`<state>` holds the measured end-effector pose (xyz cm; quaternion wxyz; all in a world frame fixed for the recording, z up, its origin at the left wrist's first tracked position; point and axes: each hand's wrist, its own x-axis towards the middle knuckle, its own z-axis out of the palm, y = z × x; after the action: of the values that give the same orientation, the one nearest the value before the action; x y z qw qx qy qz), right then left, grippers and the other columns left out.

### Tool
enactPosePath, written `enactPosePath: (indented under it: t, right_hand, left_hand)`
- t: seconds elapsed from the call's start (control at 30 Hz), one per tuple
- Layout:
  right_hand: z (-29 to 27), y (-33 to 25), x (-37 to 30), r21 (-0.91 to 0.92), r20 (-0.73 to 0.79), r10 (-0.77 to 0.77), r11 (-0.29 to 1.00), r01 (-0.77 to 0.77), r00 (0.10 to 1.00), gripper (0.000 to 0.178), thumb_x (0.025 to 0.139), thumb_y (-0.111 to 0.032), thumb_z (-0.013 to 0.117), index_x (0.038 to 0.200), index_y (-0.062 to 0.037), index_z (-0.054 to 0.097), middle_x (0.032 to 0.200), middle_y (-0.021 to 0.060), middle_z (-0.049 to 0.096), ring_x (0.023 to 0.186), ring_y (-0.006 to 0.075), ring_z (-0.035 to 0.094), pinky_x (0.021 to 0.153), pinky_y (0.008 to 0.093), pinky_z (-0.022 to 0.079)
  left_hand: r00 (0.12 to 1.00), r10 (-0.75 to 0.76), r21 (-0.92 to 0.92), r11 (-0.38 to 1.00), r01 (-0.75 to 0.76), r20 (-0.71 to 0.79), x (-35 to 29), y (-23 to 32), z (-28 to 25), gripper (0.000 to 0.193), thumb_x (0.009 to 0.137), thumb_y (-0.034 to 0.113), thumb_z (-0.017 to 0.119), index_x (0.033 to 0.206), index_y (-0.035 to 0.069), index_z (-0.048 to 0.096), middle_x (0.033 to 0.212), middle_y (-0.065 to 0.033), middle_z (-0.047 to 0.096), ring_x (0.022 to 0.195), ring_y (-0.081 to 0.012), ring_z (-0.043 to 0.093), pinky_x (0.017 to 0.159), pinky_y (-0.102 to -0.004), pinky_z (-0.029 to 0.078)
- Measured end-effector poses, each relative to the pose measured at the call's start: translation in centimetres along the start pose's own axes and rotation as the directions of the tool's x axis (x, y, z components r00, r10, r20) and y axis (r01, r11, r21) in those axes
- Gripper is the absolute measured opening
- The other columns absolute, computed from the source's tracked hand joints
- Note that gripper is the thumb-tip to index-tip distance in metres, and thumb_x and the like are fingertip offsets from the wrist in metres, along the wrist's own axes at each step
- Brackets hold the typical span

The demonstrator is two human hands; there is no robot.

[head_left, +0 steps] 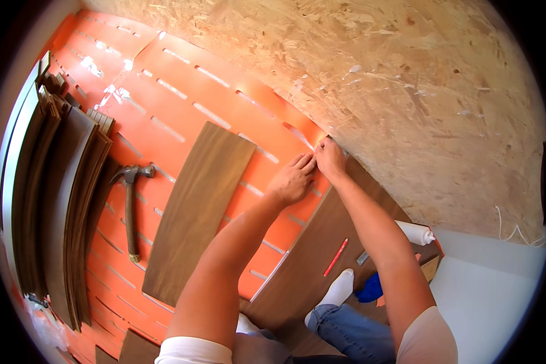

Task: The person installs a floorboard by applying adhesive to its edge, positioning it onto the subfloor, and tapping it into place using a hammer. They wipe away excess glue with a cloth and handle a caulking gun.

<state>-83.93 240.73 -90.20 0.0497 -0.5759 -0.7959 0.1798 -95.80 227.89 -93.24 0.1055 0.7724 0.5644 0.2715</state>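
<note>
My left hand (292,179) lies palm down on the orange underlay (182,91), its fingers stretched toward my right hand. My right hand (330,159) is closed by the foot of the chipboard wall (418,91), at the far corner of the laid brown floorboards (303,249). A small dark spot shows beside its fingertips, but what they pinch, if anything, is hidden. A loose brown floorboard (200,206) lies slanted on the underlay, left of my left forearm. Farther left is a claw hammer (131,212) with a wooden handle.
Stacked floorboards (64,200) stand along the left side. On the laid boards are a red pencil (335,257), a small grey metal piece (362,258) and a blue object (369,289). A white tube (414,233) lies near the wall at right. My socked foot (340,288) rests close by.
</note>
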Motion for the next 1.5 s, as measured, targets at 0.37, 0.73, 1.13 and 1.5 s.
enactPosePath:
  t: [0.37, 0.73, 1.13, 1.5]
  right_hand:
    - [-5.0, -21.5, 7.1, 0.585, -0.062, -0.46, 0.702, 0.405, 0.886, 0.026, 0.1, -0.027, 0.061, 0.092, -0.0019, 0.064, 0.067, 0.0102, 0.06, 0.062, 0.0198, 0.06, 0.06, 0.0392, 0.048]
    - [-12.0, -39.6, 13.3, 0.865, 0.02, -0.709, 0.366, 0.343, 0.704, 0.016, 0.096, -0.016, 0.068, 0.09, -0.0021, 0.072, 0.086, 0.0072, 0.07, 0.083, 0.0165, 0.067, 0.079, 0.0325, 0.055]
    - [-31.5, -24.4, -4.4, 0.815, -0.44, -0.488, 0.136, 0.564, 0.754, 0.032, 0.107, -0.023, 0.049, 0.121, 0.0003, 0.067, 0.124, 0.0171, 0.069, 0.108, 0.026, 0.066, 0.089, 0.0371, 0.053]
    - [-38.6, 11.7, -38.5, 0.34, -0.368, 0.302, 0.924, -0.175, 0.879, 0.027, 0.111, -0.023, 0.049, 0.091, -0.0054, 0.054, 0.076, 0.0054, 0.058, 0.063, 0.0115, 0.055, 0.057, 0.0275, 0.047]
  left_hand:
    - [0.999, -0.028, -0.053, 0.998, 0.03, 0.047, -0.8, -0.2, 1.2, 0.06, 0.102, 0.032, 0.054, 0.149, -0.004, 0.049, 0.158, -0.0129, 0.046, 0.15, -0.0296, 0.036, 0.128, -0.0433, 0.026]
    - [1.0, 0.008, -0.067, 0.998, -0.008, -0.002, 0.3, 0.4, -0.3, 0.057, 0.096, 0.035, 0.063, 0.14, -0.001, 0.06, 0.153, -0.0108, 0.053, 0.151, -0.0273, 0.035, 0.13, -0.0422, 0.023]
    - [0.999, 0.043, -0.117, 0.992, -0.039, 0.031, 0.0, 0.1, -0.5, 0.065, 0.094, 0.045, 0.063, 0.141, 0.001, 0.06, 0.155, -0.0109, 0.052, 0.15, -0.028, 0.039, 0.13, -0.0435, 0.024]
    - [0.999, 0.036, -0.294, 0.955, -0.034, 0.004, 0.1, -1.3, 1.4, 0.055, 0.091, 0.041, 0.069, 0.13, 0.002, 0.067, 0.152, -0.0103, 0.055, 0.148, -0.0277, 0.042, 0.128, -0.043, 0.028]
